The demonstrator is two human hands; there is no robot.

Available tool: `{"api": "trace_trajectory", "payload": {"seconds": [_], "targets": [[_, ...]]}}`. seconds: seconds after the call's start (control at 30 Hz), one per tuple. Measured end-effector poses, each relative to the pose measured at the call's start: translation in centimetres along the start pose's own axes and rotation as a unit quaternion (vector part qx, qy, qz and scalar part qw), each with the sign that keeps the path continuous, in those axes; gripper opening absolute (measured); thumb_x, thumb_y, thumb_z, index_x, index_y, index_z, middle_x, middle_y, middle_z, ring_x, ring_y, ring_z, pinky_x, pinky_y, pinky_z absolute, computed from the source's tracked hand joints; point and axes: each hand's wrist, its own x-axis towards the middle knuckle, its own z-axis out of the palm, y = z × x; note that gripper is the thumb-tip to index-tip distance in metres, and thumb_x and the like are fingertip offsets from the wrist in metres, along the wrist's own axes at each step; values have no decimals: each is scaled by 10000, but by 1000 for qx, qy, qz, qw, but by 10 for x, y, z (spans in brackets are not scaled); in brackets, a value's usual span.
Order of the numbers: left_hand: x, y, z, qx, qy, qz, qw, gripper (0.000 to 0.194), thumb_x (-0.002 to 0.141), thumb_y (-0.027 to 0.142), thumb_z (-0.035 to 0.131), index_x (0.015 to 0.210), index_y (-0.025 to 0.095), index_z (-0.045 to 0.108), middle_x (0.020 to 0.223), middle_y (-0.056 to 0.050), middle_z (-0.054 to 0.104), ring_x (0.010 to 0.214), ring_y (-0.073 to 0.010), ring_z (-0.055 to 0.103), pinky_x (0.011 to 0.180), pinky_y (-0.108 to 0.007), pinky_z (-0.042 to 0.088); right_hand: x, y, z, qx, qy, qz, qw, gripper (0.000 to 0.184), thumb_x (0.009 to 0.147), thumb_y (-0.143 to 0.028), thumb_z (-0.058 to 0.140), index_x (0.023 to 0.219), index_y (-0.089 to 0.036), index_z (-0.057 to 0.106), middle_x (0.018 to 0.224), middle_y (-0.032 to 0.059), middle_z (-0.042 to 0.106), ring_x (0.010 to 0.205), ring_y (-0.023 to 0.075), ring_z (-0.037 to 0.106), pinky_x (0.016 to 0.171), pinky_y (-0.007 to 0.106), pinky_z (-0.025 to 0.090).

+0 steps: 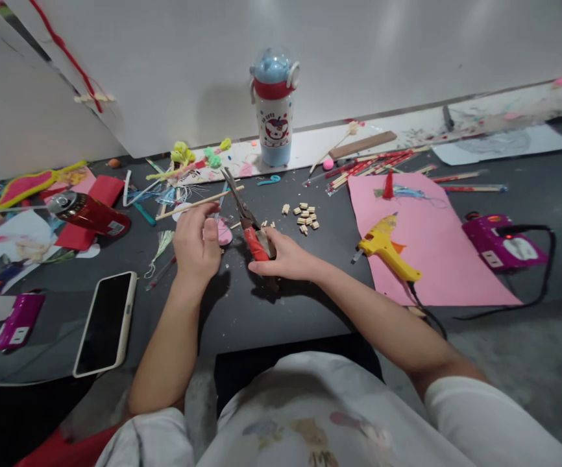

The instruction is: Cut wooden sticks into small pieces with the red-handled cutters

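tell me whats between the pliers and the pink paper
A loose cluster of short wooden pieces lies between the pliers and the pink paper, as the head view shows.

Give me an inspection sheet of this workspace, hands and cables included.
Surface: dark table, specked with debris.
Work items: red-handled pliers, small wooden pieces, wooden stick.
Clutter: red can, phone, bottle, craft scraps.
Hands: right hand holds pliers; left hand near stick, grip unclear.
Cables: black cable from yellow glue gun; another at right purple power unit.
Surroundings: white panels behind; other people, nothing seen.
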Motion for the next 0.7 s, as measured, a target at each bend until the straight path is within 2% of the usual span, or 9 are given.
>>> {"api": "trace_trajectory", "payload": {"seconds": [0.13, 0.27, 0.33, 0.43, 0.57, 0.7], "targets": [[-3, 1, 5, -91, -95, -24, 991, 513, 912, 545, 317, 1145, 169, 577, 1081, -96, 656, 1002, -199, 610, 878, -332, 462, 1, 3, 1, 20, 8, -3, 1000, 524, 638, -560, 672, 898, -183, 418, 798, -10, 525, 683, 134, 502, 631, 287, 413], [-5, 6, 11, -196, -224, -26, 954, 605, 839, 637, 410, 1176, 159, 562, 1132, -114, 644, 1008, -226, 616, 870, -339, 479, 1, 6, 4, 39, 17, -11, 999, 519, 648, -507, 683, 971, -173, 450, 817, -5, 543, 696, 135, 525, 648, 292, 438], [-7, 9, 15, -244, -256, -42, 934, 570, 816, 596, 503, 1202, 177, 540, 1146, -104, 639, 1017, -221, 618, 884, -332, 483, 1, 6, 5, 52, 18, -26, 998, 514, 666, -460, 678, 1029, -170, 459, 845, 4, 561, 731, 142, 544, 690, 304, 455], [-9, 12, 20, -311, -261, -86, 910, 543, 791, 480, 615, 1242, 200, 501, 1209, -104, 616, 1076, -225, 608, 925, -346, 485, 2, 7, 5, 53, 18, -39, 998, 504, 683, -427, 666, 1066, -168, 465, 887, 18, 586, 775, 154, 566, 746, 328, 471], [-11, 12, 24, -384, -253, -130, 878, 559, 752, 439, 673, 1230, 200, 510, 1251, -131, 597, 1106, -256, 605, 898, -371, 517, 2, 8, 5, 36, 23, -43, 998, 563, 674, -436, 677, 1116, -166, 456, 939, 36, 605, 817, 176, 590, 789, 361, 482], [-12, 11, 26, -395, -230, -139, 878, 550, 729, 427, 697, 1199, 188, 542, 1220, -139, 618, 1093, -269, 615, 897, -386, 524, 3, 11, 5, 23, 26, -42, 999, 637, 672, -448, 684, 1186, -166, 434, 1001, 55, 612, 887, 205, 602, 836, 388, 478]]}}
